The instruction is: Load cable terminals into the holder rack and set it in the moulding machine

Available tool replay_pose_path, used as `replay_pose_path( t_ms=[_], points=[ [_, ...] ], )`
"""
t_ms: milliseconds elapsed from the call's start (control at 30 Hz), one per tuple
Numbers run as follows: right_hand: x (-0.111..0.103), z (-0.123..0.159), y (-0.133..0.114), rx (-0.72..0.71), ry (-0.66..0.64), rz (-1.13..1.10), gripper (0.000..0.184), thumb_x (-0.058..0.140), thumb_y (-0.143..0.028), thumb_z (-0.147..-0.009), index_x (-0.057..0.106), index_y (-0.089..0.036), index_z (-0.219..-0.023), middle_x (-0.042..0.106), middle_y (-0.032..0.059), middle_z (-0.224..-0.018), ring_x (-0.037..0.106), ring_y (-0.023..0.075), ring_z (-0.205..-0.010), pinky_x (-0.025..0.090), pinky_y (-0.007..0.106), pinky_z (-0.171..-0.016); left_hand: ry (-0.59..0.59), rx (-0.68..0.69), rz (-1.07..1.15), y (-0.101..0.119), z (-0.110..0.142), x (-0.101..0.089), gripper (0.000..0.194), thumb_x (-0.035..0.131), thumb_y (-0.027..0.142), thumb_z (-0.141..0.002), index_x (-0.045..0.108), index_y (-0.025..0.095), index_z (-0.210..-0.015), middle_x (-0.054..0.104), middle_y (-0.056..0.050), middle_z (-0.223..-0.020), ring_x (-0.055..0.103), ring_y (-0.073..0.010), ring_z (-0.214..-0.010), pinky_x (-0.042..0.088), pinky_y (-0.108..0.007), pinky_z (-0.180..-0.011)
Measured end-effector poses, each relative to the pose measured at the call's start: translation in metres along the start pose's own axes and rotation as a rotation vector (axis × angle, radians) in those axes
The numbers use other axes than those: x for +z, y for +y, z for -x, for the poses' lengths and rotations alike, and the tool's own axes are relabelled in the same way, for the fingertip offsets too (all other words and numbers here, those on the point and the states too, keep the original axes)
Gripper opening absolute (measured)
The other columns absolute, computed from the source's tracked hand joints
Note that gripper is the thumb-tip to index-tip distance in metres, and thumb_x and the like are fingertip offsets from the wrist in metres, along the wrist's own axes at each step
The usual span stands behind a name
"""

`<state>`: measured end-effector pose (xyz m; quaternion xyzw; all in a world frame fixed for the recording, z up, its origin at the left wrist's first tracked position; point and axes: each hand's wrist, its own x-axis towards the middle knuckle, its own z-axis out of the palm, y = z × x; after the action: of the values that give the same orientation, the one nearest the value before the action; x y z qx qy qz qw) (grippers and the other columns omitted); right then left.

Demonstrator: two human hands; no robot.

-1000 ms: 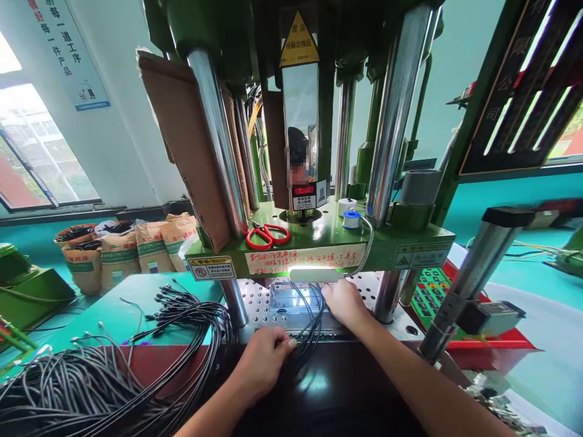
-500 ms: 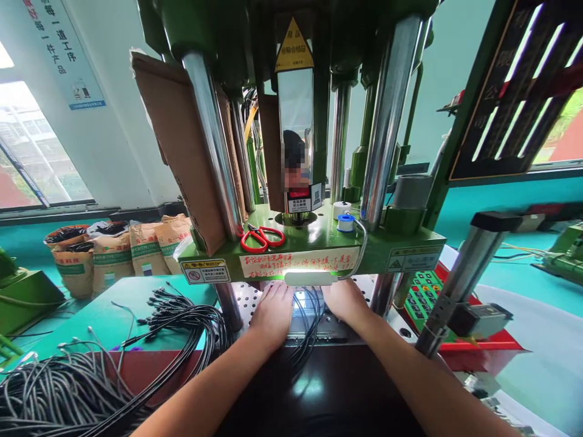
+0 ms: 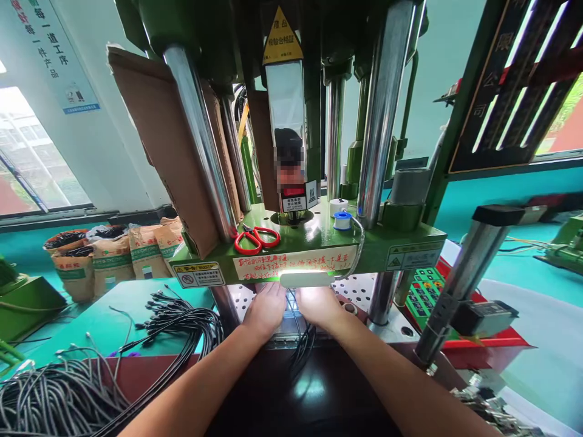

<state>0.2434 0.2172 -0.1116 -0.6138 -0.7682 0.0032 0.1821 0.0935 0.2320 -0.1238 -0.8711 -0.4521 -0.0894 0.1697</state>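
My left hand (image 3: pixel 265 311) and my right hand (image 3: pixel 320 308) lie side by side under the green press platen (image 3: pixel 410 238), palms down on the metal mould block (image 3: pixel 291 325). A few thin black cables (image 3: pixel 301 347) run from between the hands down over the dark front ledge. The fingertips are hidden under the platen and the glare of a small lamp (image 3: pixel 306 278), so I cannot tell what they hold. The hands nearly touch each other.
A large bundle of black cables (image 3: pixel 82 388) lies at the left. Red scissors (image 3: pixel 255 238) and a solder spool (image 3: pixel 341 220) rest on the platen. Chrome columns (image 3: pixel 378 115) flank the mould. A keypad panel (image 3: pixel 423 290) is at the right, sacks (image 3: pixel 112 258) at the far left.
My left hand left the cables at the front ledge and moved up onto the mould. My right hand has shifted left, so both hands now meet at the middle.
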Motion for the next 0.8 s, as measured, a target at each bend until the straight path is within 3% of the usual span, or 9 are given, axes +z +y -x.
replay_pose_path(
  t_ms=[133,300,500,800],
  points=[
    [-0.004,0.005,-0.004,0.003,-0.011,-0.005,0.033,0.044,-0.012,-0.084,0.068,-0.015,-0.105,0.072,0.0136,-0.098,0.067,0.0233,-0.088,0.047,0.032,-0.080,-0.023,-0.003,-0.018,-0.003,-0.001,-0.001,0.029,0.040,0.010,-0.089,0.065,0.008,-0.104,0.069,-0.014,-0.100,0.063,-0.0250,-0.102,0.048,-0.037,-0.093],
    [-0.005,0.009,-0.005,-0.006,0.012,-0.002,0.030,0.044,-0.012,-0.084,0.071,-0.015,-0.096,0.072,0.0126,-0.088,0.066,0.0233,-0.087,0.044,0.034,-0.086,-0.055,-0.017,-0.031,-0.006,-0.001,-0.002,0.031,0.039,0.009,-0.088,0.064,0.008,-0.104,0.069,-0.015,-0.099,0.064,-0.0262,-0.099,0.052,-0.038,-0.085],
    [-0.009,0.014,-0.020,-0.044,0.098,-0.009,0.034,0.038,-0.024,-0.093,0.071,-0.016,-0.096,0.071,0.0116,-0.096,0.062,0.0216,-0.091,0.041,0.031,-0.089,-0.037,-0.022,-0.022,-0.005,0.002,0.003,0.032,0.037,0.008,-0.088,0.063,0.006,-0.107,0.067,-0.017,-0.107,0.060,-0.0262,-0.108,0.047,-0.040,-0.097],
    [-0.010,0.021,-0.034,-0.065,0.179,0.011,0.019,0.053,-0.019,-0.083,0.072,-0.018,-0.082,0.071,0.0082,-0.085,0.061,0.0214,-0.082,0.043,0.030,-0.081,-0.018,-0.039,0.030,-0.007,0.005,0.007,0.029,0.037,0.009,-0.090,0.064,0.010,-0.101,0.068,-0.014,-0.105,0.062,-0.0230,-0.103,0.048,-0.037,-0.096]
  ],
)
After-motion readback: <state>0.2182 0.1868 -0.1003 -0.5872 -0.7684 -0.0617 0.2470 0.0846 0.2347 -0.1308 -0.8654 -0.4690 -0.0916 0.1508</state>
